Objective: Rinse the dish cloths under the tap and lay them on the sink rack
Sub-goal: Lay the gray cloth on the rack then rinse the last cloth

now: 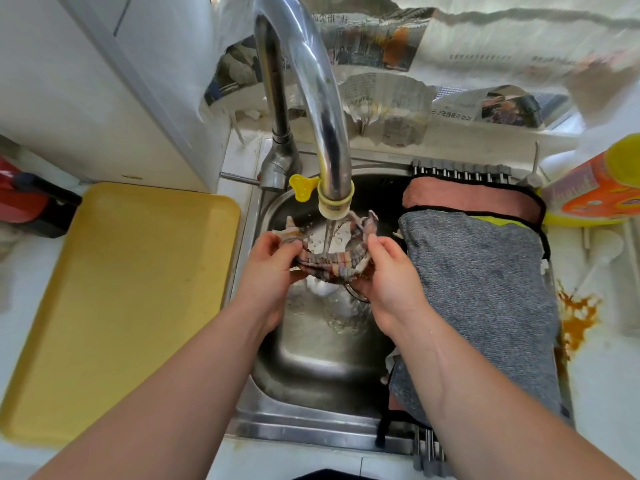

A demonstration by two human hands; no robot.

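Over the sink (311, 368), beside the rack (460, 173) bearing a grey cloth (485, 299), the tap (311, 98) runs. The left hand (273, 258) and right hand (388, 271) each grip an end of the striped cloth (329, 265), cupped under the stream. Kneading and turning it would likely rinse every fold.

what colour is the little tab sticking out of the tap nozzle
Yellow. The tab juts to the left of the pale nozzle, seen best in the head view.
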